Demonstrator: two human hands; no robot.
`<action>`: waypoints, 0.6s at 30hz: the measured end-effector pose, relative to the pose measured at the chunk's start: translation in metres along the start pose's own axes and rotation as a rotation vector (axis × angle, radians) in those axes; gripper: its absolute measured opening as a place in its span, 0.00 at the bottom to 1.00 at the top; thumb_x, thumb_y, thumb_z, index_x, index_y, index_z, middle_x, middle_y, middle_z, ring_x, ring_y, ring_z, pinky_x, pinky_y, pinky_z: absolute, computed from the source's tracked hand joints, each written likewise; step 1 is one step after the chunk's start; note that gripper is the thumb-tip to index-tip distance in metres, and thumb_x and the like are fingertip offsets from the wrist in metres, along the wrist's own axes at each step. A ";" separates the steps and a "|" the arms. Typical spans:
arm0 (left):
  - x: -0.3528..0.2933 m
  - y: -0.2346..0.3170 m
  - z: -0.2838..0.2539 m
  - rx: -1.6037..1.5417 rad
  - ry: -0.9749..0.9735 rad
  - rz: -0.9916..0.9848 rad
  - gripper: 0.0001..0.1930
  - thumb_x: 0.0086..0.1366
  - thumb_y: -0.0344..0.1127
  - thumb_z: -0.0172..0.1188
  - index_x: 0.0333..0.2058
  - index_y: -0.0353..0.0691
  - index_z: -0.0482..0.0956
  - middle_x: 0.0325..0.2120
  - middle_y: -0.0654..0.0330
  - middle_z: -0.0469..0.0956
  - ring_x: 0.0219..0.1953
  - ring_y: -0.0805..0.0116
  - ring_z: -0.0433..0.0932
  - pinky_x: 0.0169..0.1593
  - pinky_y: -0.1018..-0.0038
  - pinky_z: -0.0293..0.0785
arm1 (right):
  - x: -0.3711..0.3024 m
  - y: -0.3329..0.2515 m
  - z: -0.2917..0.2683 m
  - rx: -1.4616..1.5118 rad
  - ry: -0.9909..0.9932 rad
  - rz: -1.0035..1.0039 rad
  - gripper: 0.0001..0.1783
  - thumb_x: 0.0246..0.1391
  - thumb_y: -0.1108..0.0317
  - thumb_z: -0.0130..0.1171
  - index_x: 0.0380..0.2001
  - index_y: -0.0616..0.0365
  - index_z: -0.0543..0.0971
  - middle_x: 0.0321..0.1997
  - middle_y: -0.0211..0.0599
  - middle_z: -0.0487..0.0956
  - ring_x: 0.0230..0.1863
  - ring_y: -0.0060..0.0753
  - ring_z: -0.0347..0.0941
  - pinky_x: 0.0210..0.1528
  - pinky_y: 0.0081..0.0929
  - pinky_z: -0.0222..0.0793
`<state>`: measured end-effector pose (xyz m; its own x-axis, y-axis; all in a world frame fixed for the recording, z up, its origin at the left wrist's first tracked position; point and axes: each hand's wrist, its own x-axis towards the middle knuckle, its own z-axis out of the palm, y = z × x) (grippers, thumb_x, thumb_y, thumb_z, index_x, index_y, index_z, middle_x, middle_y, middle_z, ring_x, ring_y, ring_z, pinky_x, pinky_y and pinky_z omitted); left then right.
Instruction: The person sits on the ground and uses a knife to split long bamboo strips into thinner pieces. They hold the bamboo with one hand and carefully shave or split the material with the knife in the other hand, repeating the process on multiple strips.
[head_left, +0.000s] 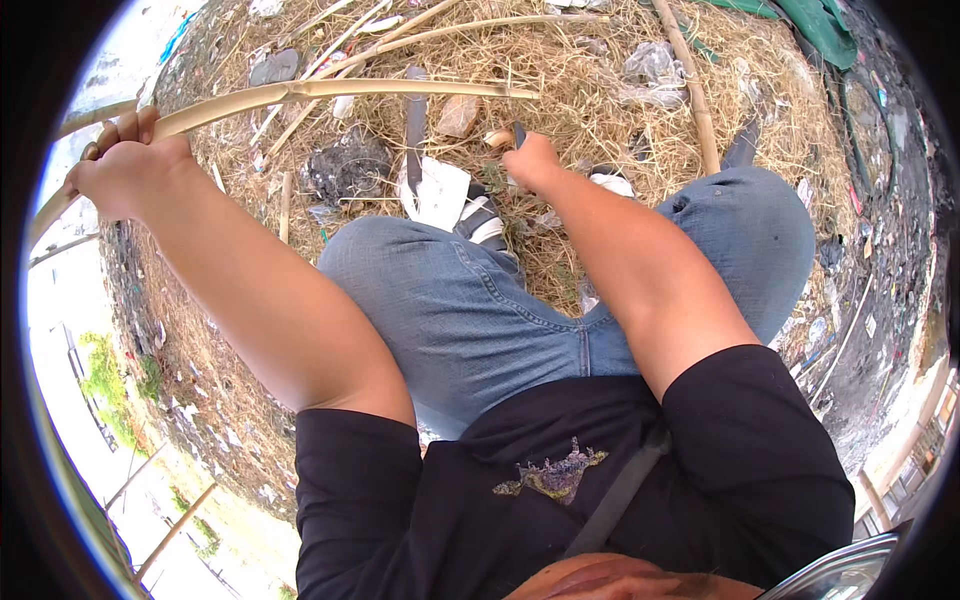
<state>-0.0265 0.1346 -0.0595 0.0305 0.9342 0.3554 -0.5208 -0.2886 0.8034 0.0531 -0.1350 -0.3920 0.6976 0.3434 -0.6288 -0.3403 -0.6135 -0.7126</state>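
My left hand [135,170] is raised at the far left, its fingers wrapped round a long split bamboo strip [370,88]. The strip stretches to the right above the ground, its free end beyond my right hand. My right hand [533,163] is closed, low over the straw between my knees. A dark piece and a pale tan rounded end [498,138] show at its fingers; I cannot make out what it holds. Left of it, a flat grey strip [415,120] stands near a white sheet [438,195] and my shoe [483,222].
Dry straw covers the ground [590,110], with thin bamboo strips [335,65] at the far side. A pole [690,85] lies right of centre. Nearby are a brown stone [458,116], a dark clump [348,165], clear plastic [655,70] and green sheeting [820,30].
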 end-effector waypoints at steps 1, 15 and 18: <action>-0.002 0.000 0.004 0.006 0.003 -0.005 0.21 0.79 0.53 0.34 0.30 0.45 0.58 0.18 0.67 0.56 0.17 0.75 0.49 0.22 0.76 0.51 | -0.009 -0.009 0.005 0.137 -0.007 0.080 0.20 0.51 0.67 0.62 0.47 0.65 0.80 0.40 0.55 0.84 0.46 0.57 0.81 0.51 0.45 0.75; 0.003 -0.004 -0.007 0.018 0.037 -0.066 0.22 0.79 0.56 0.31 0.31 0.47 0.58 0.17 0.69 0.57 0.16 0.75 0.49 0.21 0.75 0.50 | -0.021 -0.019 0.033 -0.124 -0.012 -0.572 0.14 0.54 0.64 0.60 0.40 0.62 0.79 0.32 0.55 0.82 0.39 0.58 0.80 0.44 0.47 0.74; 0.011 -0.002 -0.018 -0.021 0.030 -0.086 0.22 0.80 0.56 0.31 0.30 0.48 0.57 0.16 0.69 0.56 0.16 0.75 0.48 0.21 0.74 0.49 | -0.025 -0.026 0.046 -0.095 -0.009 -0.528 0.13 0.53 0.65 0.59 0.40 0.61 0.79 0.33 0.55 0.83 0.39 0.58 0.80 0.45 0.47 0.74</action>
<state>-0.0406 0.1493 -0.0661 0.0504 0.9614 0.2705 -0.5355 -0.2026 0.8199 0.0158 -0.0949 -0.3722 0.7526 0.6288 -0.1954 0.1142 -0.4170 -0.9017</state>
